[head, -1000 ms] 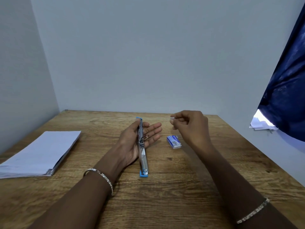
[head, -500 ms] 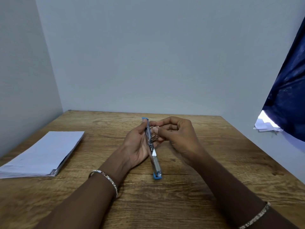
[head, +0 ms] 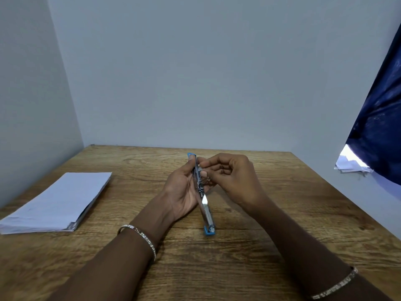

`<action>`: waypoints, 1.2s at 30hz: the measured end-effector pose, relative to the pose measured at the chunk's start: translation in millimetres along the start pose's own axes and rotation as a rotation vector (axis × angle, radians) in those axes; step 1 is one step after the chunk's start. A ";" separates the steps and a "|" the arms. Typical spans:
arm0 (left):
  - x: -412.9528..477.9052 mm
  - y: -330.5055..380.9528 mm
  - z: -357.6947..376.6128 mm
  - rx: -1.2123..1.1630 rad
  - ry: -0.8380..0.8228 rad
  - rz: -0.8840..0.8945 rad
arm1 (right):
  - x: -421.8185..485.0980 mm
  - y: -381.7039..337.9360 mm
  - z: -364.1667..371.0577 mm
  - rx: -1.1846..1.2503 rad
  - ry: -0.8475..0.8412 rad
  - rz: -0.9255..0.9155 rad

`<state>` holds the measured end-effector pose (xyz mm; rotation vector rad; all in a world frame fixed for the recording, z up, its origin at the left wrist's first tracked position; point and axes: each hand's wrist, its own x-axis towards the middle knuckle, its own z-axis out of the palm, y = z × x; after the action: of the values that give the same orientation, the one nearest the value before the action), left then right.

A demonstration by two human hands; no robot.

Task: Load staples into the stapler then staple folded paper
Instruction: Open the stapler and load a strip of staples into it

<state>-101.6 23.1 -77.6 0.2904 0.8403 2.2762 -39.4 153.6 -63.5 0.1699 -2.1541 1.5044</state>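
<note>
Fingers of the left hand [head: 181, 192] cradle the opened stapler [head: 202, 195], thumb near its far blue tip. Beside them, the right hand [head: 233, 179] pinches its fingertips [head: 202, 165] closed at the stapler's channel; whether they hold staples, I cannot tell. Folded paper [head: 57, 202] lies well left of both.

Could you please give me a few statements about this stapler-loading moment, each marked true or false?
1. The left hand cradles the opened stapler. True.
2. The paper stack lies right of the hands. False: it lies to their left.
3. The right hand has its fingers at the stapler's channel. True.
4. The stapler is red. False: it is metal with blue ends.
5. Both wrists are bare. False: each wears a bracelet.
</note>
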 end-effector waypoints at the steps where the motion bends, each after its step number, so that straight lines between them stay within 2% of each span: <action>1: 0.4 0.1 -0.2 -0.011 -0.011 0.002 | 0.0 -0.2 -0.1 -0.009 -0.001 -0.003; 8: 4.8 -2.1 -6.5 -0.107 -0.069 -0.019 | 0.3 0.3 1.3 -0.021 0.032 -0.020; 16: 1.6 -3.0 -2.3 -0.177 -0.094 -0.037 | 0.0 -4.7 0.4 -0.314 0.099 -0.225; 26: 1.4 -4.3 -3.7 -0.110 -0.084 -0.070 | 0.6 -4.0 -4.7 -0.510 0.037 -0.392; 36: 1.1 -2.7 -6.2 -0.177 -0.045 -0.089 | 0.7 -5.7 -3.7 -0.406 -0.040 -0.335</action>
<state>-103.6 22.2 -84.1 0.2185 0.6112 2.2340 -36.7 154.9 -57.4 0.3974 -2.2742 0.8679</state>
